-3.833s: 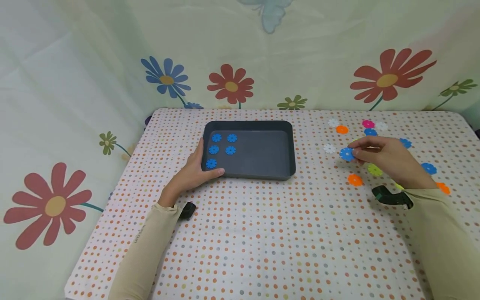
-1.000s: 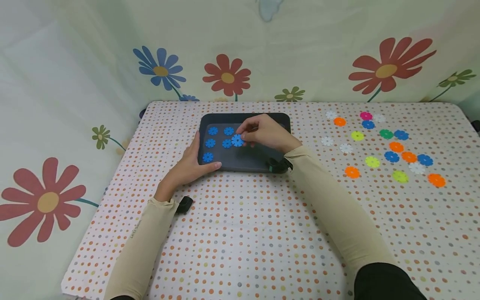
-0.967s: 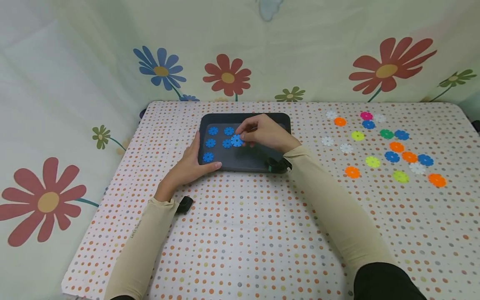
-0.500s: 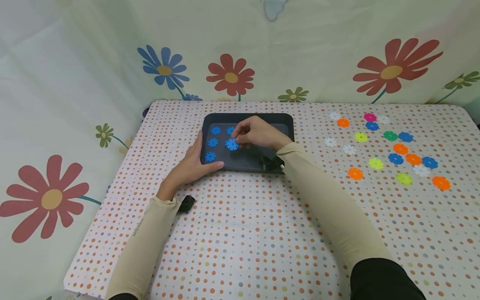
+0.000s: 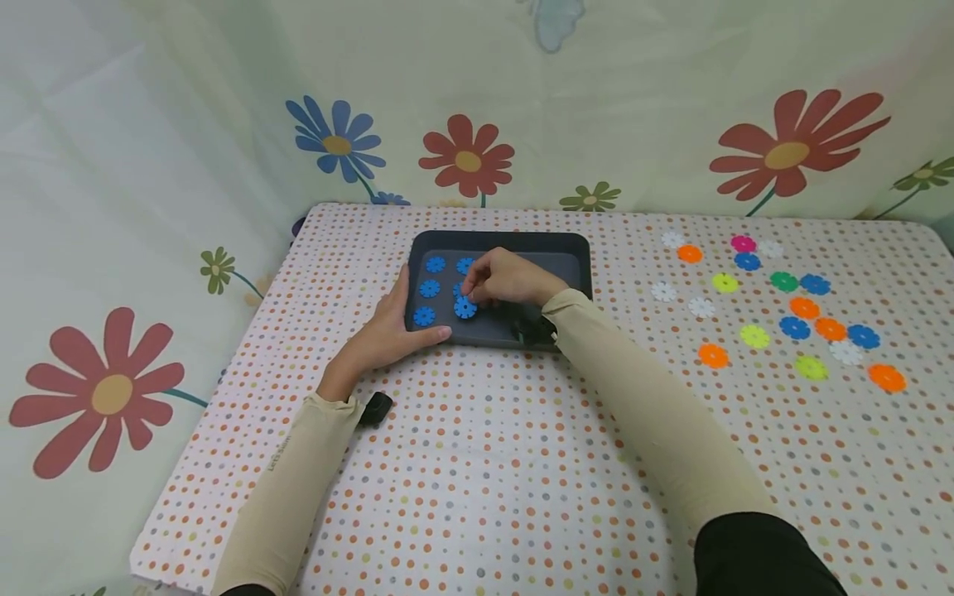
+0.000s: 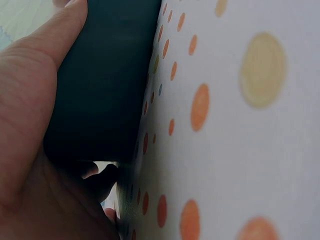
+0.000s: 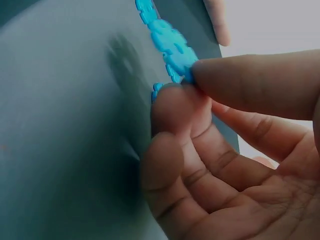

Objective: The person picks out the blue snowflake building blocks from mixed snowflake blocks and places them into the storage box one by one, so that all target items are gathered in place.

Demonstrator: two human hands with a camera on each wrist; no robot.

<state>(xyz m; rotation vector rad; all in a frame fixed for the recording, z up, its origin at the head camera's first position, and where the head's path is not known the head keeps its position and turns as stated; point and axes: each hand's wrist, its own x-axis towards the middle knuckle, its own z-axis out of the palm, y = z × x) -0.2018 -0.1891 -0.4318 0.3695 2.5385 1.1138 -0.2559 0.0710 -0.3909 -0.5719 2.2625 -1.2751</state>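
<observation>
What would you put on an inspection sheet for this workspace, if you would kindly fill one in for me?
Surface: table covering, light with coloured dots.
Job's things: dark tray with blue flower pieces lying in it at the left; loose flower pieces in several colours on the table, right of the tray.
Clutter: dark object at the table's far-left edge, mostly hidden.
Hands: left hand holds the tray's near-left corner; right hand pinches a blue piece over the tray, contact with its floor unclear.
Cables: nothing seen.
Surroundings: flower-print backdrop behind and to the left.
</observation>
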